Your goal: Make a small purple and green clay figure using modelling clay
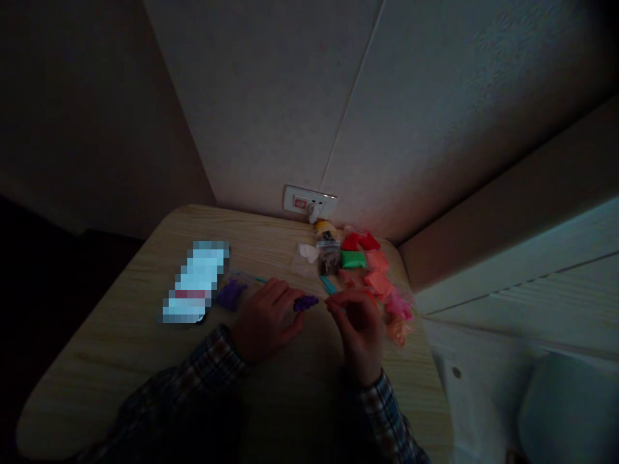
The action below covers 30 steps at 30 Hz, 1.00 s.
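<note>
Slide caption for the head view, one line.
Left hand holds a purple lump near the right hand, with colourful packets on a wood-grain table.

Room light around me: dim; phone screen (196,283) on the table (111,354): brightest item, pale blue, pixelated into blocks; space (43,283) left of the table: near black; left hand (265,316), right hand (360,328) above the table: half-shadowed; green packet (353,260) towards its far right: soft-edged

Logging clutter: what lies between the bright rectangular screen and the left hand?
Head view: a squarish purple plastic packet lies between the screen and the left hand.
</note>
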Available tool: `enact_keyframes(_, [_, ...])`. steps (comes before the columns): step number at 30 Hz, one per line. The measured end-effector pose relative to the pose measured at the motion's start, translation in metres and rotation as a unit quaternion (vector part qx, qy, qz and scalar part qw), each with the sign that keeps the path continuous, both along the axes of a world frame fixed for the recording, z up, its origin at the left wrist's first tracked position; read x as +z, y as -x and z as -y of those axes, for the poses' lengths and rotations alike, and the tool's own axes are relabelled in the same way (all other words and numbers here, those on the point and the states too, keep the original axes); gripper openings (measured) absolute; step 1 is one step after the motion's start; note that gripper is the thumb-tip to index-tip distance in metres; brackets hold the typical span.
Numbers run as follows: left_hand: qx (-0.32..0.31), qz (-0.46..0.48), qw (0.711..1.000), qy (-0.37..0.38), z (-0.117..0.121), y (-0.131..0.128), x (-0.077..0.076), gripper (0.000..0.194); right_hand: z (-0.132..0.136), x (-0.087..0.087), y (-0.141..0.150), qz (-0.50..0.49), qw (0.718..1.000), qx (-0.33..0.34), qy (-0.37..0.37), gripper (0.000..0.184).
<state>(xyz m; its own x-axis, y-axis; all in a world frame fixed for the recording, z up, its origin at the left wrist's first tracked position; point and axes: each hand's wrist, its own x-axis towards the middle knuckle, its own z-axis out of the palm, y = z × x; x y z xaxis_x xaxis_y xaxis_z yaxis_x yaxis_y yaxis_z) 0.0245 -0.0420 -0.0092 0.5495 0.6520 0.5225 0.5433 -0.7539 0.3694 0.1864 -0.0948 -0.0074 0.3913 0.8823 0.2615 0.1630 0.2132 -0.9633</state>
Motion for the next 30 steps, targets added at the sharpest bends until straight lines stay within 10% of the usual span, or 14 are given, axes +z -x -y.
enact_keyframes(17, [0.010, -0.001, 1.000, -0.014, 0.0009, -0.0001, -0.0011, 0.019, 0.0006, -0.0043, -0.0005, 0.024, 0.999, 0.014, 0.022, 0.010])
enact_keyframes(30, [-0.013, -0.020, 1.000, -0.002, 0.0016, -0.0008, -0.0016, 0.016, 0.0009, -0.0011, 0.0027, 0.279, 0.960, 0.005, -0.027, 0.004])
